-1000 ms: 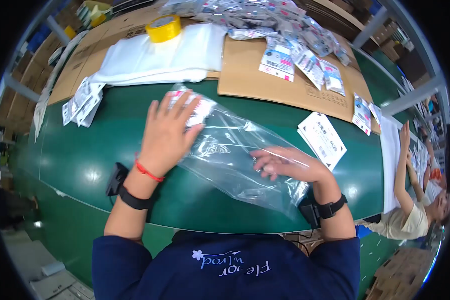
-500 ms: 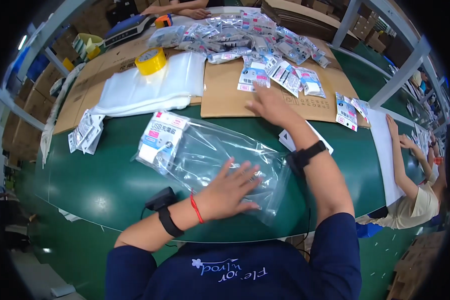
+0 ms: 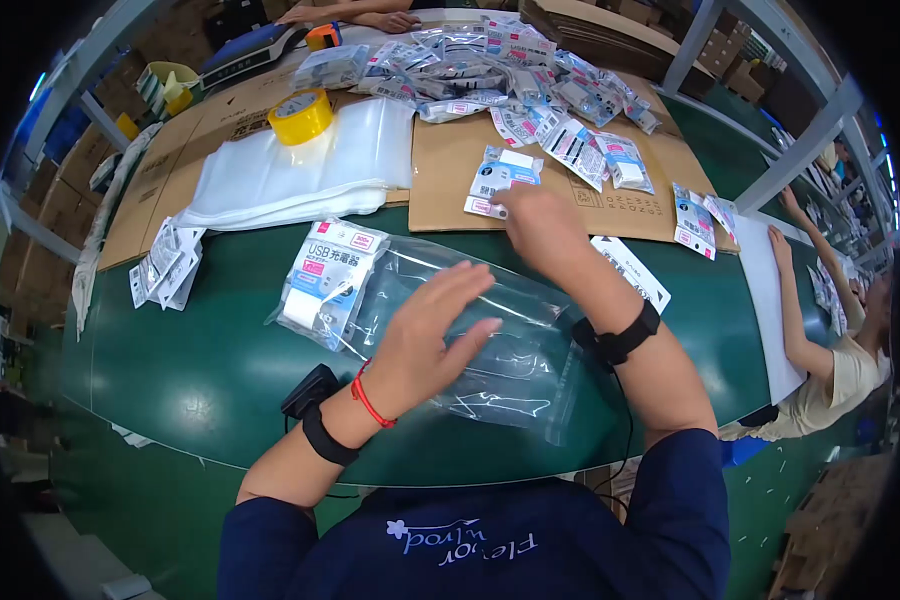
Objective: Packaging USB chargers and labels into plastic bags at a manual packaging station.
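Observation:
My right hand pinches the lower edge of a packaged charger, a small clear packet with a white, blue and pink card, over the cardboard. My left hand is held above a large clear plastic bag, fingers stretched out and holding nothing. The bag lies flat on the green table. At its far left end sits a stack of packaged chargers, apparently inside it; the bag's film makes this hard to tell.
Behind are a heap of similar packets, a pile of clear bags and a yellow tape roll on cardboard. White cards lie left, another card under my right forearm. A co-worker's arm rests at right.
My right hand has drawn one packet toward me, away from the others. My left hand has lifted and turned, moving slightly left and away from the bag's near end.

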Available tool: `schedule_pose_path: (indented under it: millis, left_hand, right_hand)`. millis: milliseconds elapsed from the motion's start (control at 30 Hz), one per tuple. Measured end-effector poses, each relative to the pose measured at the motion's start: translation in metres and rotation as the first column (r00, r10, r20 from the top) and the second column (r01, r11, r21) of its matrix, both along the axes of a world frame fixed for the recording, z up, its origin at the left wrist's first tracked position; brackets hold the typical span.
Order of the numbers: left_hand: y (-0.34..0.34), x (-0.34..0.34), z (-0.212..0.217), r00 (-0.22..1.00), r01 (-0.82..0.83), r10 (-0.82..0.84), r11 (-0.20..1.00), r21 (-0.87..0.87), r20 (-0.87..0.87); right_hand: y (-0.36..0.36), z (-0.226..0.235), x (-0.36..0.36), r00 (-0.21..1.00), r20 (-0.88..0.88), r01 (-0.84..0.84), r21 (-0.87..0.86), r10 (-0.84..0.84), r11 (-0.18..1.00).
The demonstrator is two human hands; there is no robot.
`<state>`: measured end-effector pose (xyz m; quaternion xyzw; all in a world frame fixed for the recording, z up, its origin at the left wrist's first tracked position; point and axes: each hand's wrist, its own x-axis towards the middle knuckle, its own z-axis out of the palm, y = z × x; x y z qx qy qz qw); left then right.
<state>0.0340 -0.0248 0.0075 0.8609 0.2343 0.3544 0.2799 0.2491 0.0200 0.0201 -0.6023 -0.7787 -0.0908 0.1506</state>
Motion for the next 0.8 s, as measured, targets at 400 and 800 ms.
schedule_pose_path:
  millis: [400, 800]
  left_hand:
    - [-0.007, -0.002, -0.011, 0.994, -0.024, 0.016, 0.996, 0.080, 0.109]
    - [0.007, -0.006, 0.000, 0.690, 0.512, 0.385, 0.339, -0.789, 0.613]
  right_hand:
    - [0.051, -0.018, 0.097, 0.837, -0.021, 0.546, -0.034, -0.547, 0.837]
    - [-0.009, 0.053, -0.002, 0.588, -0.796, -0.625, -0.333, 0.144, 0.706]
